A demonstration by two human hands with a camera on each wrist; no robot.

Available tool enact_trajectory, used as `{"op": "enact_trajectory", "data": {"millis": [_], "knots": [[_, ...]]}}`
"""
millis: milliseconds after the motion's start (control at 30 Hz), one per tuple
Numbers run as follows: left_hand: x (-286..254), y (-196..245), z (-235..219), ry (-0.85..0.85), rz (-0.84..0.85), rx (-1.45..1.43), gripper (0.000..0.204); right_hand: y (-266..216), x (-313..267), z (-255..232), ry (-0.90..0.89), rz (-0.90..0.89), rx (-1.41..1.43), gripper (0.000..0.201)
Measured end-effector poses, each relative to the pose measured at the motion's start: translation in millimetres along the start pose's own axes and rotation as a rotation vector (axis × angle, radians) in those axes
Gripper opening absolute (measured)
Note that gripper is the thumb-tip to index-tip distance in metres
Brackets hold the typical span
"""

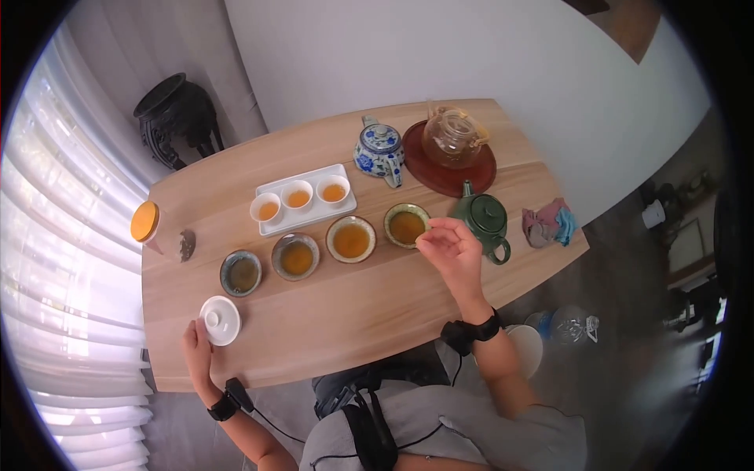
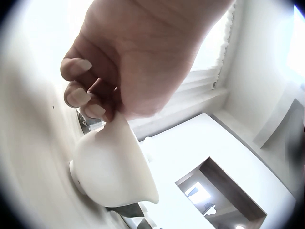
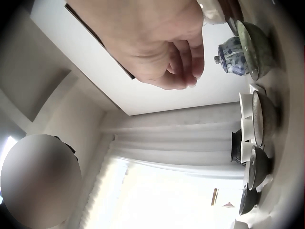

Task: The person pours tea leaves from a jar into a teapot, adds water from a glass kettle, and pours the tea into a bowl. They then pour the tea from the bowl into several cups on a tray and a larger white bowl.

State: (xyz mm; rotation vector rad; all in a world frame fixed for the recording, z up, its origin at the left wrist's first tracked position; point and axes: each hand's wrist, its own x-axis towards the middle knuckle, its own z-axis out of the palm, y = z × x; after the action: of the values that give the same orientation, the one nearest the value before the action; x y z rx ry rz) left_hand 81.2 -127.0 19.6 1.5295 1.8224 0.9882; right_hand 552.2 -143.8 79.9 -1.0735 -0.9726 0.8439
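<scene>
At the table's left front, my left hand [image 1: 198, 353] pinches the rim of a white bowl; the bowl [image 2: 112, 167] is tilted in the left wrist view. From above, its round white lid [image 1: 221, 320] with a knob shows beside the fingers. My right hand [image 1: 454, 255] is raised near the rightmost bowl [image 1: 408, 225] of amber liquid, with fingers loosely bent, thumb close to them and nothing visible in them. In the right wrist view, that hand [image 3: 164, 52] is apart from the green-rimmed bowl [image 3: 255, 50].
Three more bowls, including the middle one [image 1: 351, 239], stand left of it. Behind are a white tray [image 1: 309, 220] with three cups, a blue-and-white teapot [image 1: 379, 149], and a glass teapot [image 1: 453, 137] on a red tray. At right are a green teapot [image 1: 484, 216] and cloth [image 1: 542, 226]; far left, a jar [image 1: 149, 224].
</scene>
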Motion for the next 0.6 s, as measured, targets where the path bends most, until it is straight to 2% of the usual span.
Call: {"op": "enact_trajectory", "data": {"millis": [167, 233, 300, 367, 433, 467, 533, 600], "knots": [[22, 0, -3, -0.007, 0.009, -0.025, 0.039, -16, 40, -30, 0.038, -0.152, -0.181, 0.03], [32, -2, -6, -0.024, 0.054, 0.007, 0.039, -25, 71, -50, 0.037, -0.147, -0.141, 0.026], [40, -2, -9, -0.05, 0.115, 0.035, 0.039, -31, 112, -72, 0.12, -0.168, -0.296, 0.016], [50, -8, -15, -0.07, 0.173, 0.061, 0.039, -32, 156, -93, 0.121, -0.192, -0.374, 0.014], [64, -19, -23, -0.166, 0.055, 0.089, 0.039, -26, 198, -110, 0.126, -0.127, -0.604, 0.024], [67, -12, -25, -0.169, 0.063, 0.09, 0.039, -26, 211, -114, 0.134, -0.13, -0.604, 0.024], [72, 8, -30, -0.266, -0.135, 0.011, 0.036, -24, 235, -114, 0.096, -0.201, -1.018, 0.031], [86, 7, -36, -0.297, -0.128, -0.013, 0.034, -13, 257, -115, 0.093, -0.218, -1.114, 0.036]]}}
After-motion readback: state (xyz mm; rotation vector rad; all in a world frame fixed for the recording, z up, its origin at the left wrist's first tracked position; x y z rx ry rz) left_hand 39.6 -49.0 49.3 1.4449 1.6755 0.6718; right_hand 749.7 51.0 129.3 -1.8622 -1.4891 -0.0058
